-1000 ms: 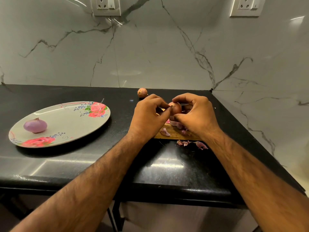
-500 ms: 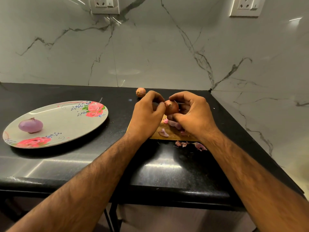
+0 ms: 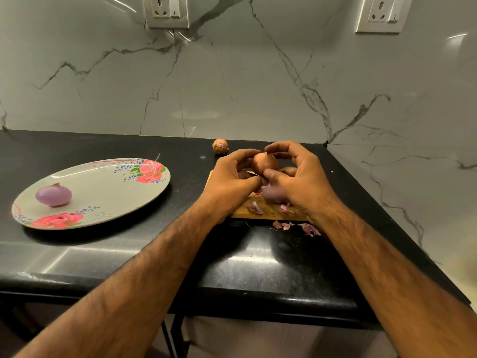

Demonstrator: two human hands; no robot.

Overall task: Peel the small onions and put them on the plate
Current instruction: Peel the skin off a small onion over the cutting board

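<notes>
Each grip, left hand and right hand, is curled round the small round brown-skinned onion above the wooden chopping board; it is likely light, firm and papery, so pinch the skin near its tip.

L forearm & R forearm bare, hairy; L hand, R hand bare.

You have no writing, label, brand or number to read here. The plate carries only printed roses and small blue sprigs, with no lettering. The wall socket above it and the second wall socket further right show no legible marking.
</notes>
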